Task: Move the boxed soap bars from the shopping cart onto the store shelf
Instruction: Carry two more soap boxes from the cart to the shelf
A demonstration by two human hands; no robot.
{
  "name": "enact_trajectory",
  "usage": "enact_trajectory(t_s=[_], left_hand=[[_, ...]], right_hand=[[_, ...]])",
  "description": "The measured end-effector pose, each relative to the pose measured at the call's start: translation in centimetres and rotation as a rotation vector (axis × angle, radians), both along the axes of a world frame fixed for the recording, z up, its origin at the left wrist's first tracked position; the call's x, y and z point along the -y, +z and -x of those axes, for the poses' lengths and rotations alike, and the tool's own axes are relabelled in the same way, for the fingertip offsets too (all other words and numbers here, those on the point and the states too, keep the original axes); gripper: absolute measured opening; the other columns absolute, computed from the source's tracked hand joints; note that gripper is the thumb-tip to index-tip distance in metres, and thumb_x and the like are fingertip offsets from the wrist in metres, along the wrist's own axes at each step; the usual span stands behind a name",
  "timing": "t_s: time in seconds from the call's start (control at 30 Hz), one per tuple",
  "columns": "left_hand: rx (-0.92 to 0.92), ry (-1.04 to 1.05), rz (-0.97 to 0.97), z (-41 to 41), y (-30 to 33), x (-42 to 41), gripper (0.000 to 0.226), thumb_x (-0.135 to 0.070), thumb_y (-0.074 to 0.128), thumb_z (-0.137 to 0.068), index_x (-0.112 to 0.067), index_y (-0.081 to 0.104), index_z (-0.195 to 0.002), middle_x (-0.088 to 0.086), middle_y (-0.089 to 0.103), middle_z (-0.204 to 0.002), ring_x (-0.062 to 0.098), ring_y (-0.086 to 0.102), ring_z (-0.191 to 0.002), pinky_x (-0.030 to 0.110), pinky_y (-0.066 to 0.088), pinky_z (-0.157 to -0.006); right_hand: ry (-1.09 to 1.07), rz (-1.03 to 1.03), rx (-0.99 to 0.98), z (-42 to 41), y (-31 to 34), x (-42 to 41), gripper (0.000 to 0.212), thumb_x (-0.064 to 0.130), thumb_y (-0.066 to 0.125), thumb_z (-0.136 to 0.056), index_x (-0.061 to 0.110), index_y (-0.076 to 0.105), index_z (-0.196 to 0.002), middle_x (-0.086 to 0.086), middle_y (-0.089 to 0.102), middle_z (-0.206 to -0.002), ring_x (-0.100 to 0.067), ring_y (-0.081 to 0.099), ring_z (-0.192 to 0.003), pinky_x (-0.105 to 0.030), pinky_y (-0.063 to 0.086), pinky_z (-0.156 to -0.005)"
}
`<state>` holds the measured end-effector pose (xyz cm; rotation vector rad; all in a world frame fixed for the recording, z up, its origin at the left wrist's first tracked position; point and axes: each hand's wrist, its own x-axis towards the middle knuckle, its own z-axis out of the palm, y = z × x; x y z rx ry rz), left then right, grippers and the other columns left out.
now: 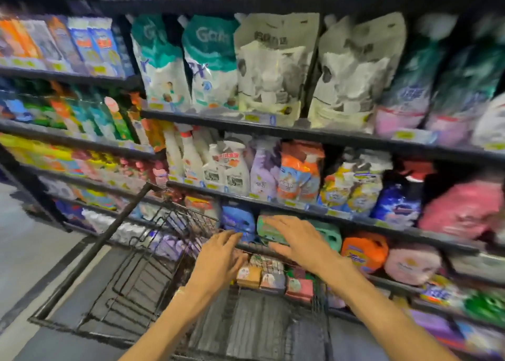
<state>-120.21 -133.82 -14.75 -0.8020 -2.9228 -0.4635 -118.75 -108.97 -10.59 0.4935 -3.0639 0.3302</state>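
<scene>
Both hands hover with fingers spread and holding nothing: the left hand (218, 254) and the right hand (297, 240) are above the boxed soap bars (273, 277), which sit packed in the far corner of the black wire shopping cart (131, 267). Best, I judge, to clamp several of them from both ends as one block and lift it level towards the store shelf (355, 224). They look like small, flat-sided cartons, rigid and easy to stack; the picture is blurred.

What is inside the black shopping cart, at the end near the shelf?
Small soap boxes lie packed in the shopping cart at that end, orange, purple and pink ones in front. The left hand and right hand cover any boxes behind.
</scene>
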Motion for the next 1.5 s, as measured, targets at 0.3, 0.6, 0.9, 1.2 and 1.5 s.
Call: enact_trajectory(t_s=[0.3, 0.6, 0.9, 1.2, 1.5], left_hand=[[0.222, -0.199, 0.062, 7.9, -11.8, -8.2, 0.059, -0.056, 0.036, -0.095, -0.020, 0.053, -0.139, 0.005, 0.058, -0.129, 0.031, 0.060, -0.110, 0.043, 0.054, -0.088], [0.547, -0.134, 0.258, 12.0, -29.1, -11.8, 0.047, -0.036, 0.053, -0.100, -0.026, 0.042, -0.145, 0.000, 0.046, -0.141, 0.024, 0.050, -0.125, 0.044, 0.048, -0.100], [0.566, -0.067, 0.345, 15.6, -44.9, -13.7, 0.067, -0.004, 0.058, -0.094, -0.016, 0.031, -0.154, 0.007, 0.028, -0.163, 0.030, 0.025, -0.151, 0.045, 0.029, -0.122], [0.496, -0.132, 0.437, 18.1, -47.6, -13.9, 0.071, -0.043, 0.076, -0.083, -0.017, 0.044, -0.141, 0.005, 0.047, -0.141, 0.029, 0.035, -0.133, 0.040, 0.032, -0.108], [0.514, -0.207, 0.340, 17.4, -47.6, -12.0, 0.068, -0.047, 0.072, -0.087, -0.025, 0.045, -0.145, 0.004, 0.043, -0.145, 0.024, 0.038, -0.131, 0.033, 0.034, -0.111]], right_hand=[[-0.279, 0.033, 0.226, 2.3, -8.9, -7.2, 0.062, 0.049, 0.052, -0.099, 0.030, 0.032, -0.154, 0.004, 0.041, -0.155, -0.017, 0.037, -0.143, -0.036, 0.034, -0.114], [-0.469, 0.176, 0.483, 1.5, -25.3, -8.0, 0.060, 0.059, 0.041, -0.097, 0.035, 0.034, -0.151, 0.012, 0.044, -0.148, -0.013, 0.042, -0.137, -0.032, 0.039, -0.109], [-0.539, 0.224, 0.477, -0.4, -37.6, -6.0, 0.052, 0.053, 0.047, -0.098, 0.038, 0.037, -0.147, 0.012, 0.056, -0.138, -0.012, 0.058, -0.123, -0.029, 0.052, -0.096], [-0.558, 0.138, 0.454, -0.2, -40.4, -5.8, 0.050, 0.040, 0.068, -0.091, 0.031, 0.050, -0.137, 0.012, 0.065, -0.123, -0.010, 0.066, -0.105, -0.025, 0.055, -0.082], [-0.713, -0.064, 0.562, 7.3, -43.2, -7.5, 0.040, 0.023, 0.054, -0.098, 0.021, 0.044, -0.137, 0.001, 0.051, -0.136, -0.024, 0.065, -0.101, -0.033, 0.054, -0.078]])
